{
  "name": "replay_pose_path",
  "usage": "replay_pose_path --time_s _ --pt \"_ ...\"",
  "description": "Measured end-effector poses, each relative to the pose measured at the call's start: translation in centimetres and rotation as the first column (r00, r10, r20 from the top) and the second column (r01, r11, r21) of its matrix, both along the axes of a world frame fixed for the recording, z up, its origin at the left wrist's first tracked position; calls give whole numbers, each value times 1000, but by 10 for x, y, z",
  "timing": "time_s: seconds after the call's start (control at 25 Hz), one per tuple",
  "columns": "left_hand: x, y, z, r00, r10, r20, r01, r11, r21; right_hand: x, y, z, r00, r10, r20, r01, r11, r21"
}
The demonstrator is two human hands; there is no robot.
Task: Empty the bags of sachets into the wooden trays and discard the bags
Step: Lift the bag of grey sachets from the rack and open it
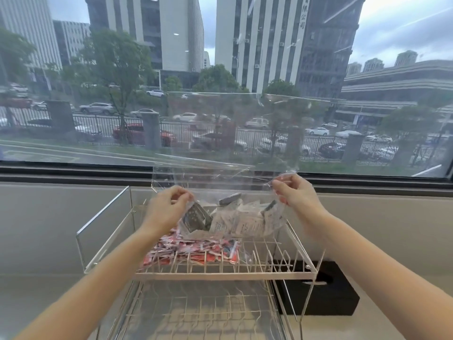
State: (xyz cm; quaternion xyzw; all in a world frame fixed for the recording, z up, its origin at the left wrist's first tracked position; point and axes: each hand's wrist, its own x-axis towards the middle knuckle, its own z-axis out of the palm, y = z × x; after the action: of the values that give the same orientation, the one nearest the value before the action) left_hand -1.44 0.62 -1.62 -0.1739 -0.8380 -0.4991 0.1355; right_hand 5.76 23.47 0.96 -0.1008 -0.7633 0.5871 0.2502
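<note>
While the clear bag (235, 143) hangs upside down, its long axis upright, its mouth sags just below both hands over the rack's upper tier (220, 274). White sachets (240, 220) bunch in that mouth, lying between the hands and just under the fingers. The left hand (166, 207) and right hand (293, 192) each pinch a bag edge, equally near. Red sachets (193, 251) already lie beneath. No wooden tray shows.

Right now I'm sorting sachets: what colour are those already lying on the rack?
Mostly red and white, clearest in the head view.
</note>
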Motion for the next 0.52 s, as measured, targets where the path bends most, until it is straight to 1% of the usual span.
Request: replay_pose_path --time_s 0.16,0.32,0.4,0.52 --pt "25 -8 29 997 -28 -71 40 984 173 30 -7 31 992 -26 -127 24 1000 -14" --pt "66 -18 38 994 -64 -86 89 941 328 70 -21 38 986 9 -164 -19 998 -61" --pt "96 -28 30 994 -75 -78 97 937 335 97 -33 28 983 18 -184 -39 993 -111" --pt "135 -45 -1 995 -87 -51 99 933 346 139 -50 0 992 14 -128 -35 986 -166"
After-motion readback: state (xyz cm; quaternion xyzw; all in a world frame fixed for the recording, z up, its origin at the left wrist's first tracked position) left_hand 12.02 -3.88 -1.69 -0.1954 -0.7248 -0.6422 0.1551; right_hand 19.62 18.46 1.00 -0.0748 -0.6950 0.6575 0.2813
